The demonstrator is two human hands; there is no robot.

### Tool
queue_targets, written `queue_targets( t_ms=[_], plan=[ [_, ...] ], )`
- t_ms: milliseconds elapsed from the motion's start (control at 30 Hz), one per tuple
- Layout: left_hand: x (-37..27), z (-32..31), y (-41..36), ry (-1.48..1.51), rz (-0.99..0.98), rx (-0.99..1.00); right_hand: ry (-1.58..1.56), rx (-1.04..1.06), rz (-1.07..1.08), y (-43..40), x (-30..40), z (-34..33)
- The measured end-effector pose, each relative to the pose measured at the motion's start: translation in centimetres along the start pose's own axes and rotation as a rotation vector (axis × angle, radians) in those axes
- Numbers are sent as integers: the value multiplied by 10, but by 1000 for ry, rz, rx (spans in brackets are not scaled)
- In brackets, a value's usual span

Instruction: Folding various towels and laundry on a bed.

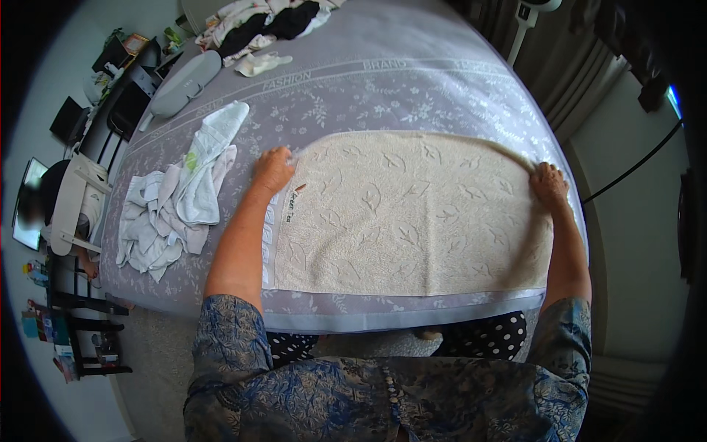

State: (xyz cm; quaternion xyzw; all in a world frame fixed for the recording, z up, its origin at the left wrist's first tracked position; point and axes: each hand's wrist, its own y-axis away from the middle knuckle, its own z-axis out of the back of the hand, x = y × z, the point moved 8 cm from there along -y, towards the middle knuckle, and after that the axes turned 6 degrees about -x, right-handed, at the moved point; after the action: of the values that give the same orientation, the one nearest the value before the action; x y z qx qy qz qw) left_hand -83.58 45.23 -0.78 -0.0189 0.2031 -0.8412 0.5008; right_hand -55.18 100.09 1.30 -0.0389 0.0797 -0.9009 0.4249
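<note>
Spread across the near part of the bed is a beige terry towel (pixel 409 221) with a raised leaf pattern and small embroidered writing by its left end. My left hand (pixel 274 170) grips the towel's far left corner. At the far right corner, my right hand (pixel 550 187) holds the other end, its fingers curled over the edge. The far edge bows away between my hands, and a soft crease runs through the cloth. The near edge lies flat close to the bed's front edge.
Left of the towel lies a heap of crumpled white cloths (pixel 171 215). Farther back are a grey padded case (pixel 185 85), a small white garment (pixel 262 63) and a clothes pile (pixel 265 25). A person on a white chair (pixel 80 204) sits left of the bed (pixel 353 105).
</note>
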Motion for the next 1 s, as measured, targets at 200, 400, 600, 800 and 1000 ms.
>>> queue_targets(
  t_ms=[200,400,600,800,1000],
  plan=[
    [-6,65,35,253,53,346,-17,170,156,22,-3,40],
    [39,213,-20,51,-108,-29,51,-287,408,-47,0,152],
    [20,352,-22,401,109,-490,-111,-831,400,-40,-19,332],
    [-8,350,79,163,-45,-480,-126,-830,495,39,-44,277],
    [-18,228,221,186,-164,-242,-337,-526,455,188,-78,132]
  ],
)
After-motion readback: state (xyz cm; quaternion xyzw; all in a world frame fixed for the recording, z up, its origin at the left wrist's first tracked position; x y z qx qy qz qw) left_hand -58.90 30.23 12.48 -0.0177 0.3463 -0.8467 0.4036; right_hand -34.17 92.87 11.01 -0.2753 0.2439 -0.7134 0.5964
